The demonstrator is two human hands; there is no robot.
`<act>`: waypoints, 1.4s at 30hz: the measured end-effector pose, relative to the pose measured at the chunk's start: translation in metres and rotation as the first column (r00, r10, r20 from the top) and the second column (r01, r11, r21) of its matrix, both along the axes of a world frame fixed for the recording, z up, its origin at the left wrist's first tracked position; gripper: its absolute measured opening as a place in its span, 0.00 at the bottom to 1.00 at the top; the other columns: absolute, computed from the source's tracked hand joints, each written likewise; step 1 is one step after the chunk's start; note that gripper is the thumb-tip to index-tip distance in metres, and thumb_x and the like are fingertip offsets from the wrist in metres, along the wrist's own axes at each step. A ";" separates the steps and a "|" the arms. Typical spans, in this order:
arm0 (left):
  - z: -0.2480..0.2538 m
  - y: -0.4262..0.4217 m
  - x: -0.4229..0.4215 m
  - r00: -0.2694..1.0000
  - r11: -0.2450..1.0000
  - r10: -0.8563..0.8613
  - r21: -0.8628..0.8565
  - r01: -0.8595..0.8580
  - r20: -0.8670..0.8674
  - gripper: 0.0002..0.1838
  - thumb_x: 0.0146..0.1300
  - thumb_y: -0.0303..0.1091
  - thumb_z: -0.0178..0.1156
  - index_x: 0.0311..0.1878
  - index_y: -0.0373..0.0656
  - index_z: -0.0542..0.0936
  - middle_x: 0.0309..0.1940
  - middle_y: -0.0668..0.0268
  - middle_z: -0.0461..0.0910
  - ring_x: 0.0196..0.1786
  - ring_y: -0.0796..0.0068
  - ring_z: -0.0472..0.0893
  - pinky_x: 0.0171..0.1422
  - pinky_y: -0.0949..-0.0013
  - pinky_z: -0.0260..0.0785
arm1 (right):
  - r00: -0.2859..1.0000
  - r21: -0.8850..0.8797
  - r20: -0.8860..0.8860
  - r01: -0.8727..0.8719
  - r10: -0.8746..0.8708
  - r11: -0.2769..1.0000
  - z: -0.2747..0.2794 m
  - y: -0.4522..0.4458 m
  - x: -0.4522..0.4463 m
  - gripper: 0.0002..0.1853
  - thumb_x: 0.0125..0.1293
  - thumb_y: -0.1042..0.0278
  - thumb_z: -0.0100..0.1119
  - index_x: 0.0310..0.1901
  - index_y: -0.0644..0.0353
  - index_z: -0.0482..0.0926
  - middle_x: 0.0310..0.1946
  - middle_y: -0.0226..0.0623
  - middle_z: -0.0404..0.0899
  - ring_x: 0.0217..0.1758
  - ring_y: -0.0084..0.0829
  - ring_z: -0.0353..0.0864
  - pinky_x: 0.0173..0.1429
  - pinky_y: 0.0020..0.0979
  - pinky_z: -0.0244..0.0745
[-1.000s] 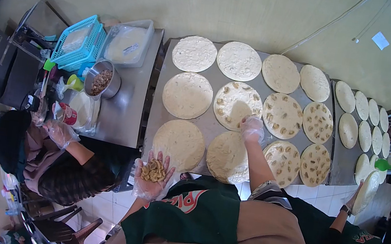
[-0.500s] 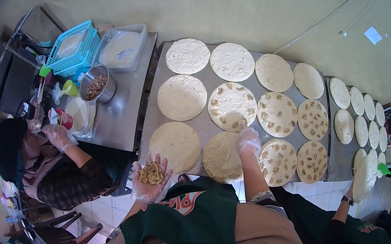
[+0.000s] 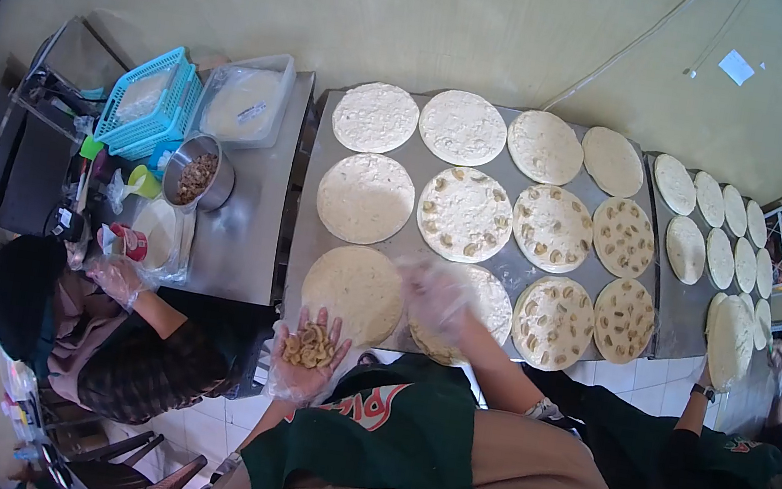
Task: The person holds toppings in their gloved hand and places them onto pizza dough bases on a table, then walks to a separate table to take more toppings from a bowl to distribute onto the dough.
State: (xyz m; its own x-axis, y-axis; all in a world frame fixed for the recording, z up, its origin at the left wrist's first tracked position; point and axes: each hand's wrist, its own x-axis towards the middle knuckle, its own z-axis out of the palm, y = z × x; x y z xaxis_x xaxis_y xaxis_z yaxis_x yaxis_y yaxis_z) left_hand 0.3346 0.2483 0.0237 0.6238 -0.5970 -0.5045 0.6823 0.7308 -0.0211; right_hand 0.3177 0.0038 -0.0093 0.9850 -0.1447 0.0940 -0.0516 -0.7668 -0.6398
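My left hand (image 3: pixel 302 378), in a clear plastic glove, is palm up and cupped under a pile of sliced mushrooms (image 3: pixel 309 346). It is in front of a plain pizza base (image 3: pixel 355 285) at the near left of the table. My gloved right hand (image 3: pixel 436 297) is smeared by motion over the left part of the neighbouring pizza base (image 3: pixel 487 299); its fingers cannot be made out. Behind it, a white-coated base (image 3: pixel 465 210) carries mushroom slices around its edge. Further right, several bases (image 3: pixel 553 321) are dotted with slices.
At left, a co-worker's gloved hand (image 3: pixel 118 280) is near a red-and-white tub (image 3: pixel 125 242). A metal bowl (image 3: pixel 219 180) of brown filling, turquoise baskets (image 3: pixel 157 134) and a clear plastic box (image 3: pixel 279 116) stand there. Another person at right holds a pizza base (image 3: pixel 730 346).
My right hand has moved left, from the far edge of the near middle base toward the gap beside the plain base. My left hand stays cupped under the mushrooms.
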 end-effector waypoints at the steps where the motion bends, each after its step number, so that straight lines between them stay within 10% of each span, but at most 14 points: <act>1: -0.006 -0.001 0.002 0.999 0.999 -0.034 0.009 0.034 -0.006 0.19 0.59 0.52 0.42 0.49 0.56 0.72 0.52 0.68 0.69 0.59 0.64 0.63 0.63 0.49 0.50 | 0.939 0.071 0.199 -0.298 0.279 0.952 0.027 0.018 0.004 0.17 0.56 0.61 0.47 0.46 0.55 0.72 0.38 0.43 0.72 0.38 0.41 0.74 0.40 0.36 0.71; 3: -0.014 -0.005 0.005 0.998 0.997 -0.070 0.012 0.070 -0.008 0.19 0.60 0.50 0.41 0.50 0.55 0.71 0.53 0.67 0.69 0.58 0.63 0.64 0.63 0.50 0.51 | 0.821 0.231 -0.148 -0.514 0.552 0.826 0.088 0.055 0.012 0.19 0.55 0.63 0.47 0.48 0.60 0.69 0.42 0.46 0.71 0.44 0.43 0.72 0.47 0.38 0.68; 7: -0.030 -0.014 0.005 0.921 0.961 -0.142 0.275 0.040 0.362 0.19 0.60 0.46 0.41 0.48 0.46 0.71 0.50 0.61 0.70 0.55 0.58 0.66 0.61 0.53 0.55 | 0.782 0.082 -0.117 -0.607 0.613 0.790 0.090 0.105 0.002 0.22 0.53 0.63 0.48 0.51 0.62 0.65 0.47 0.51 0.68 0.50 0.47 0.69 0.52 0.42 0.64; 13: -0.053 -0.009 0.022 1.000 0.997 -0.026 -0.076 0.027 0.007 0.19 0.61 0.45 0.40 0.48 0.45 0.71 0.46 0.59 0.71 0.51 0.57 0.68 0.59 0.53 0.57 | 0.936 -0.157 0.125 -0.309 0.329 0.938 0.042 0.135 -0.001 0.18 0.52 0.66 0.47 0.45 0.63 0.69 0.44 0.55 0.68 0.52 0.48 0.67 0.56 0.39 0.60; 22: -0.025 -0.004 0.030 0.968 0.993 -0.115 0.062 0.103 0.223 0.17 0.57 0.43 0.47 0.44 0.41 0.72 0.44 0.60 0.73 0.50 0.62 0.70 0.58 0.58 0.59 | 0.937 0.278 0.172 -0.341 0.303 0.898 0.060 0.129 0.013 0.09 0.54 0.69 0.50 0.35 0.64 0.72 0.34 0.44 0.74 0.41 0.39 0.74 0.44 0.34 0.69; 24: -0.023 -0.004 0.030 0.956 0.987 -0.152 -0.021 0.162 0.249 0.18 0.57 0.44 0.47 0.46 0.43 0.72 0.44 0.61 0.73 0.50 0.63 0.70 0.58 0.57 0.59 | 0.954 0.765 0.249 -0.301 0.169 0.569 0.064 0.129 0.012 0.07 0.57 0.72 0.49 0.37 0.63 0.72 0.32 0.39 0.74 0.37 0.31 0.75 0.40 0.29 0.71; 28: -0.005 -0.008 0.029 0.980 0.977 -0.198 0.086 0.196 0.015 0.17 0.59 0.47 0.46 0.46 0.50 0.73 0.46 0.64 0.73 0.50 0.65 0.71 0.58 0.54 0.59 | 0.969 0.770 -0.232 0.126 0.090 0.625 0.089 0.109 0.010 0.08 0.59 0.74 0.48 0.40 0.64 0.73 0.35 0.37 0.75 0.34 0.27 0.75 0.39 0.25 0.70; 30: -0.011 -0.009 0.031 0.976 0.976 -0.210 -0.041 0.212 0.058 0.18 0.59 0.49 0.43 0.47 0.50 0.72 0.48 0.63 0.71 0.52 0.63 0.69 0.59 0.51 0.57 | 0.989 0.986 -0.141 0.136 0.050 0.096 0.080 0.098 0.004 0.12 0.56 0.76 0.50 0.43 0.66 0.71 0.37 0.38 0.75 0.37 0.29 0.75 0.41 0.27 0.72; 34: 0.000 -0.012 0.030 0.967 0.955 -0.229 -0.169 0.245 0.110 0.22 0.61 0.51 0.41 0.55 0.52 0.66 0.54 0.61 0.66 0.57 0.59 0.65 0.61 0.47 0.52 | 0.997 0.993 -0.068 0.063 -0.048 -0.099 0.072 0.088 -0.005 0.15 0.54 0.78 0.50 0.45 0.69 0.69 0.44 0.40 0.71 0.38 0.32 0.76 0.43 0.28 0.72; 42: 0.018 -0.008 0.032 0.951 0.922 -0.247 -0.258 0.289 0.186 0.27 0.61 0.53 0.37 0.61 0.53 0.57 0.59 0.63 0.60 0.61 0.59 0.60 0.64 0.48 0.47 | 0.991 0.991 -0.124 0.126 -0.058 0.037 0.078 0.088 -0.008 0.12 0.55 0.77 0.53 0.42 0.66 0.71 0.40 0.39 0.72 0.40 0.32 0.76 0.44 0.29 0.73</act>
